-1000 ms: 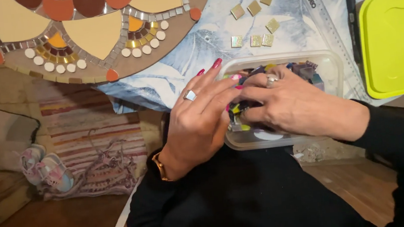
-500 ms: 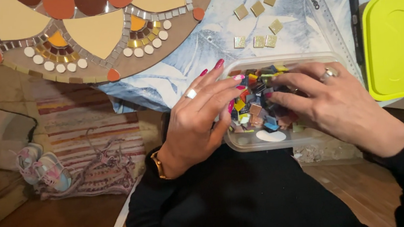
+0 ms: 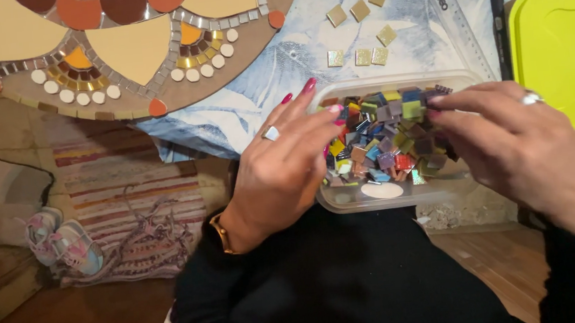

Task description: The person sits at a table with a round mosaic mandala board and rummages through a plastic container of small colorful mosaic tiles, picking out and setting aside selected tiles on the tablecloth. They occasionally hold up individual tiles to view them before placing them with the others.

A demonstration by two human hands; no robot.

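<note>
A clear plastic tub full of small coloured square mosaic tiles sits at the table's near edge, over my lap. My left hand, with a ring and a gold bracelet, rests against the tub's left side, fingertips touching the tiles at the rim. My right hand, also ringed, hovers over the tub's right half with fingertips pinched among the tiles; whether a tile is between them is hidden. A round mosaic board with orange, cream and brown pieces lies at the upper left.
Several loose gold square tiles lie on the blue leaf-patterned cloth behind the tub. A lime-green lid lies at the right, with a clear ruler and dark pen beside it. A striped rug and small shoes are on the floor.
My right hand has slid from covering the tub's middle to its right side, uncovering the tiles. My left hand stayed against the left rim.
</note>
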